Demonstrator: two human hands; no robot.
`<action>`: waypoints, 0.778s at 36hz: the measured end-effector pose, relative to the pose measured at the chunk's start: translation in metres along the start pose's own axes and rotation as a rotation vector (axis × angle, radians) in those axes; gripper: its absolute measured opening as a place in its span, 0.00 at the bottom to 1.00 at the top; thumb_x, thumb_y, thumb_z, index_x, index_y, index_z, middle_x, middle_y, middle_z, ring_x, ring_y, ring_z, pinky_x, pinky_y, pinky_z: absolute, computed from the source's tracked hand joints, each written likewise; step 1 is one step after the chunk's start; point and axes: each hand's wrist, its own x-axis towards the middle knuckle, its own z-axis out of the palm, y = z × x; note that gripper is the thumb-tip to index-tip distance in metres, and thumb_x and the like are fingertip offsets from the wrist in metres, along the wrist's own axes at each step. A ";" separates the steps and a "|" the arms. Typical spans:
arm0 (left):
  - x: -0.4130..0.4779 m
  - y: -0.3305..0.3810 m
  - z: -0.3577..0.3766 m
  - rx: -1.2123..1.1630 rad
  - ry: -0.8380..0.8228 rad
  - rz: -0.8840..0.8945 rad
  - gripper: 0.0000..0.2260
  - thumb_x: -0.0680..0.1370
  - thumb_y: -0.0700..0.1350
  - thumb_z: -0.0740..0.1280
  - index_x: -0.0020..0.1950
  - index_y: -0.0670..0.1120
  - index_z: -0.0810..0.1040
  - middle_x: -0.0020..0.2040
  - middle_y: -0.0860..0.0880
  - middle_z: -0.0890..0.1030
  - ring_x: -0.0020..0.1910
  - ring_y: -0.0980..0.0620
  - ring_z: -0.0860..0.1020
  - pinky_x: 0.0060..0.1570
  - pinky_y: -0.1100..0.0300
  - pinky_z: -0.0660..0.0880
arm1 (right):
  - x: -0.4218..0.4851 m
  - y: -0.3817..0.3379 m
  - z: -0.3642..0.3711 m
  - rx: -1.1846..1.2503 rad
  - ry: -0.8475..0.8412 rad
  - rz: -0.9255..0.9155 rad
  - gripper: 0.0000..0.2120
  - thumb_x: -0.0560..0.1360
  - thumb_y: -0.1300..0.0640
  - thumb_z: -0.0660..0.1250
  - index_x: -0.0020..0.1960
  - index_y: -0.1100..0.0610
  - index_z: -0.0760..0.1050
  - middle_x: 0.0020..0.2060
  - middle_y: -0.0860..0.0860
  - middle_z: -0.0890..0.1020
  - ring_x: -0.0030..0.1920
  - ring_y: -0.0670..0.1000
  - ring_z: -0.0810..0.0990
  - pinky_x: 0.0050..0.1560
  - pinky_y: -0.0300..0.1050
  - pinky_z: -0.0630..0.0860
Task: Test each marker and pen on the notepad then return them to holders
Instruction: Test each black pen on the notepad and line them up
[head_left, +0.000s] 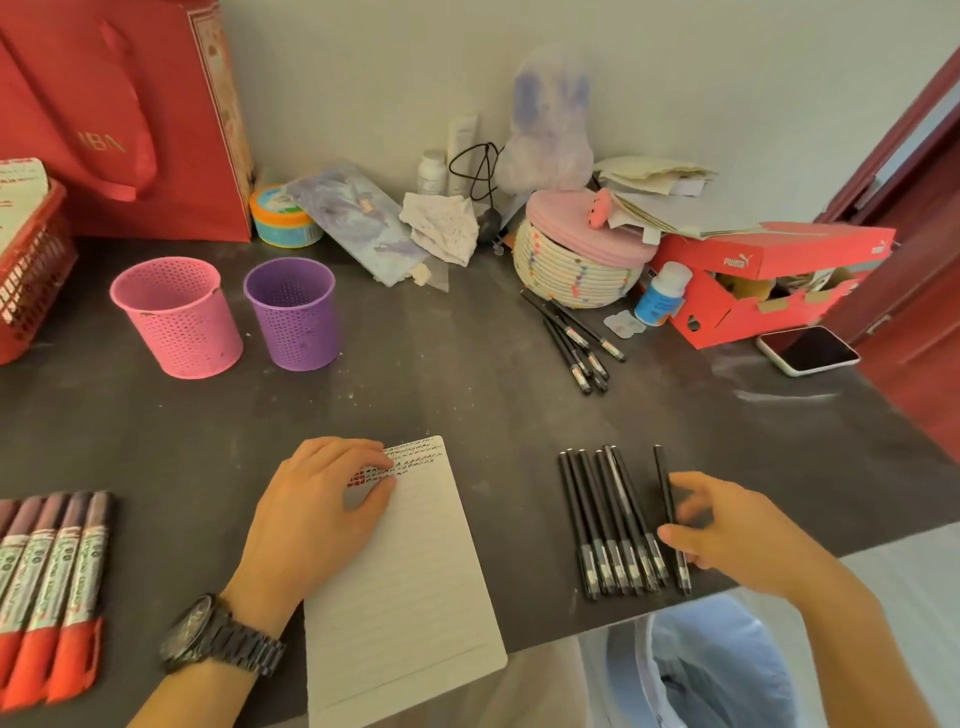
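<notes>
Just ahead of the wrist, the left hand (322, 509) lies flat on the upper left part of the notepad (410, 582), fingers relaxed and pressing down on the page beside rows of red and dark test marks (415, 460). The right hand (727, 530) has thumb and fingers curled round a single black pen (662, 478), which still lies on the table (467, 395). The fingers are blurred. Just left of that hand is a row of black pens (608, 519), side by side. Left of the left hand lie the markers (52, 571), red caps toward the person. Well beyond the left hand stand two holders: the pink holder (176, 317) and the purple holder (293, 312).
</notes>
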 end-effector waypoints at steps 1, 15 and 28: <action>0.000 0.000 0.000 -0.001 0.002 0.001 0.07 0.76 0.53 0.71 0.53 0.59 0.82 0.56 0.64 0.79 0.59 0.59 0.73 0.59 0.55 0.71 | 0.001 0.001 0.002 0.014 0.003 -0.011 0.30 0.76 0.51 0.73 0.75 0.48 0.66 0.49 0.41 0.80 0.37 0.41 0.84 0.37 0.34 0.79; 0.001 0.002 -0.001 0.001 0.000 -0.002 0.07 0.76 0.54 0.70 0.52 0.58 0.82 0.56 0.63 0.80 0.59 0.58 0.74 0.60 0.56 0.71 | 0.006 0.002 0.014 0.042 0.106 -0.080 0.19 0.79 0.52 0.69 0.69 0.42 0.72 0.45 0.41 0.83 0.37 0.36 0.82 0.38 0.33 0.72; 0.001 0.002 -0.002 0.020 0.012 -0.003 0.07 0.76 0.56 0.69 0.53 0.59 0.82 0.57 0.65 0.79 0.59 0.61 0.74 0.59 0.60 0.71 | 0.036 -0.036 0.015 -0.073 0.377 -0.145 0.09 0.78 0.45 0.67 0.58 0.43 0.77 0.45 0.39 0.78 0.43 0.39 0.77 0.45 0.42 0.71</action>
